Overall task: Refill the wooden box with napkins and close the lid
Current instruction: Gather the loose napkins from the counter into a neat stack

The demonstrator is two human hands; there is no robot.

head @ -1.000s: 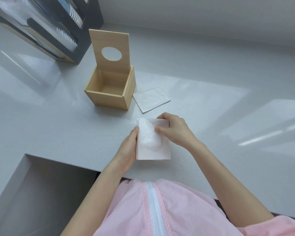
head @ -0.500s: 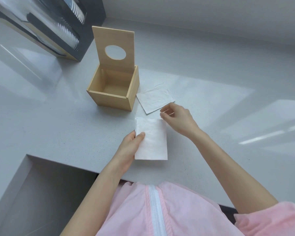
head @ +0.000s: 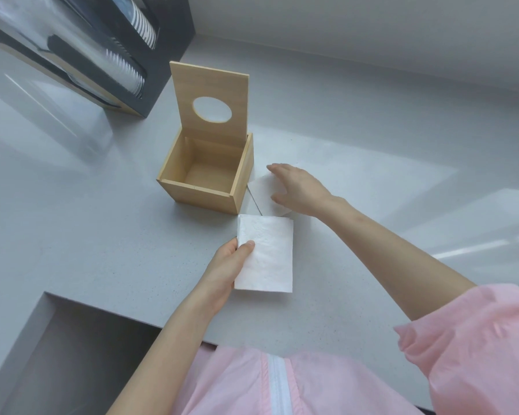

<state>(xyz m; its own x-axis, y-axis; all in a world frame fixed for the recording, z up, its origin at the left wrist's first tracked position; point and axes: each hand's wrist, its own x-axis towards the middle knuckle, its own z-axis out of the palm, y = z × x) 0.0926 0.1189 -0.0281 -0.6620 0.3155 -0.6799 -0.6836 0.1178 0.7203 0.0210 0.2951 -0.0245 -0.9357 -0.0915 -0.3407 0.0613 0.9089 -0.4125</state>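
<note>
1. Head view: box (head: 206, 178) stood open and empty on the counter (head: 102, 250), its lid (head: 210, 100) upright at the back edge.
2. The left hand (head: 222, 271) pinched a folded napkin (head: 265, 256) by its left edge, thumb on top, just in front of the box.
3. The right hand (head: 297, 187) lay spread, fingers open, over a second napkin (head: 262, 191) just beside the box's right wall; whether it touched was unclear.
4. Risks, as I judged them: thin paper could unfold or slide under a flat palm; a sleeve or wrist brushing the lid might tip it shut early; a loosely folded napkin could catch on the box rim.
</note>
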